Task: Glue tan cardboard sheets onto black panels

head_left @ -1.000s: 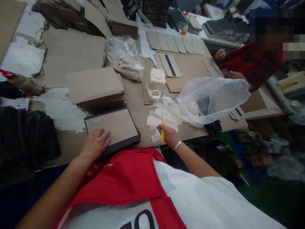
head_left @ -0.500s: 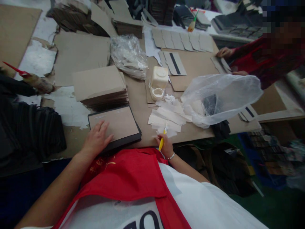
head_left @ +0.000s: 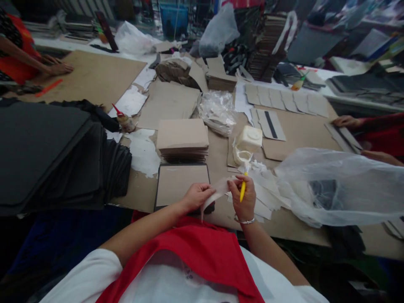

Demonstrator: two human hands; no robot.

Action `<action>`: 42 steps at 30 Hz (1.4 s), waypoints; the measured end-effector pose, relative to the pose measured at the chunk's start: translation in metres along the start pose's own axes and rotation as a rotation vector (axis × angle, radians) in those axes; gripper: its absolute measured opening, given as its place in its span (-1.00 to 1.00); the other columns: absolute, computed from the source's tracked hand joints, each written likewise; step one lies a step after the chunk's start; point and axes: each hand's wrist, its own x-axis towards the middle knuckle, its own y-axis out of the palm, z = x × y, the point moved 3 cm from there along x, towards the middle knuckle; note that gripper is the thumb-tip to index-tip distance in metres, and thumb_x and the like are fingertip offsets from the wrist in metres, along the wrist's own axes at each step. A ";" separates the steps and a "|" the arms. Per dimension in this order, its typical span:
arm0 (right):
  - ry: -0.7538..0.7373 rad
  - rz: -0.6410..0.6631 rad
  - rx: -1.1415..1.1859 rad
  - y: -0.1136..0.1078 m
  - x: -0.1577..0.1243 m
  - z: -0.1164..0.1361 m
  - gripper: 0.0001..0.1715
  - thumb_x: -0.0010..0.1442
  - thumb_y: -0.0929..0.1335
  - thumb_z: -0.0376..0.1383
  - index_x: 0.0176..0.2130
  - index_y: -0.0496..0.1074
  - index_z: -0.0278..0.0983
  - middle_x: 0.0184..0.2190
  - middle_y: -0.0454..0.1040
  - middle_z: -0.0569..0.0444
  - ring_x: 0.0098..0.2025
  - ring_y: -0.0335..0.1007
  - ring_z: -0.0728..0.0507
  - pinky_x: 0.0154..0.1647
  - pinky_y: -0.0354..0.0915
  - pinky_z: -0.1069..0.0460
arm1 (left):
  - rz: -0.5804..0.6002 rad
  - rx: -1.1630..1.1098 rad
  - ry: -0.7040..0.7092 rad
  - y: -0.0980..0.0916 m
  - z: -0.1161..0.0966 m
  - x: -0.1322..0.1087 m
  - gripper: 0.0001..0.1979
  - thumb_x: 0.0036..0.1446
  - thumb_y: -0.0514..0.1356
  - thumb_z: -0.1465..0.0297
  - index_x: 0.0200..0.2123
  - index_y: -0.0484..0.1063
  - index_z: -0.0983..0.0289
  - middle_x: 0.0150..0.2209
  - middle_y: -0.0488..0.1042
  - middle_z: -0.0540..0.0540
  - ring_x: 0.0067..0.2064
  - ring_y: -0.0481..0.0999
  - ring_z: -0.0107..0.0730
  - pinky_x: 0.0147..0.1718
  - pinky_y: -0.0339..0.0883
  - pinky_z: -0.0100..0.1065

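My left hand (head_left: 196, 195) and my right hand (head_left: 243, 198) are raised just above the table's near edge, both pinching one pale paper strip (head_left: 216, 193) stretched between them. The right hand also grips a yellow brush (head_left: 243, 189), bristles pointing up. Under my left hand lies a dark-framed board with a brown face (head_left: 181, 184). Behind it stands a stack of brown card sheets (head_left: 182, 136). More pale strips (head_left: 263, 198) lie in a heap to the right of my right hand.
A white glue tub (head_left: 249, 139) stands behind the strips. A large clear plastic bag (head_left: 341, 185) bulges at right. Black sheets (head_left: 47, 155) are piled at left. Other people's hands rest at far left (head_left: 58, 67) and far right (head_left: 345, 122).
My left hand left the framed board and joined my right hand on a paper strip, lifted off the heap. The camera tilted up, showing more of the far table.
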 end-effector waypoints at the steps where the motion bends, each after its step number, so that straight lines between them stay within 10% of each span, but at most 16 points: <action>1: -0.014 0.029 -0.010 0.003 0.002 0.002 -0.67 0.11 0.35 -0.13 -0.18 0.25 -0.23 -0.50 0.33 0.21 -0.51 0.31 0.00 -0.47 0.31 0.08 | -0.005 -0.022 -0.035 -0.005 -0.001 -0.005 -0.50 -0.10 0.19 -0.02 -0.39 0.42 0.36 -0.60 0.38 -0.01 -0.62 0.28 -0.55 -0.65 0.09 -0.50; 5: -0.118 0.118 -0.132 0.018 0.004 0.011 -0.74 0.13 0.34 -0.13 -0.23 0.27 -0.22 -0.49 0.40 0.15 -0.50 0.37 -0.02 -0.48 0.32 0.07 | -0.166 0.017 -0.078 -0.043 -0.001 -0.032 -0.49 -0.01 0.11 -0.03 -0.33 0.45 0.34 -0.54 0.45 0.02 -0.58 0.33 -0.51 -0.62 0.14 -0.49; 13: -0.354 0.276 -0.215 0.060 0.003 0.020 -0.77 0.15 0.33 -0.14 -0.24 0.29 -0.22 -0.47 0.44 0.12 -0.49 0.39 -0.02 -0.45 0.34 0.07 | -0.872 1.004 0.013 -0.207 -0.019 -0.108 -0.52 0.11 0.05 0.17 -0.03 0.38 0.39 0.00 0.43 0.31 0.04 0.37 -0.04 0.02 0.21 -0.15; 18: -0.514 0.354 -0.116 0.089 -0.010 0.041 -0.83 0.17 0.33 -0.21 -0.25 0.27 -0.20 -0.44 0.43 0.13 -0.45 0.40 -0.01 -0.40 0.36 0.08 | -0.521 0.992 0.289 -0.156 -0.034 -0.074 -0.21 -0.08 0.26 0.13 0.17 0.15 0.38 0.18 0.22 0.33 0.22 0.16 -0.05 0.16 0.07 -0.13; 23: -0.344 0.147 -0.128 0.082 0.002 0.037 -0.77 0.15 0.34 -0.19 -0.22 0.22 -0.19 -0.38 0.40 0.12 -0.41 0.39 -0.02 -0.37 0.37 0.05 | -0.017 0.365 -0.004 -0.108 -0.019 -0.034 -0.67 -0.05 0.22 0.16 -0.36 0.46 0.33 -0.46 0.49 0.07 -0.40 0.47 -0.37 -0.40 0.35 -0.39; 30: -0.252 0.104 -0.305 0.087 0.031 -0.015 -0.74 0.13 0.33 -0.14 -0.23 0.24 -0.23 -0.44 0.37 0.13 -0.44 0.35 -0.04 -0.40 0.31 0.03 | -0.374 -0.050 -0.161 -0.168 0.000 -0.037 -0.61 -0.17 0.28 0.14 -0.38 0.37 0.34 -0.51 0.44 0.02 -0.57 0.34 -0.58 -0.62 0.25 -0.51; 42: -0.305 0.244 -0.542 0.116 0.043 -0.047 -0.70 0.19 0.23 -0.14 -0.18 0.32 -0.30 -0.38 0.45 0.00 -0.38 0.38 -0.11 -0.33 0.27 0.01 | -0.716 0.611 -0.061 -0.191 0.008 -0.016 -0.71 0.03 0.11 0.19 -0.56 0.36 0.28 -0.64 0.34 -0.05 -0.56 0.33 -0.48 -0.54 0.12 -0.45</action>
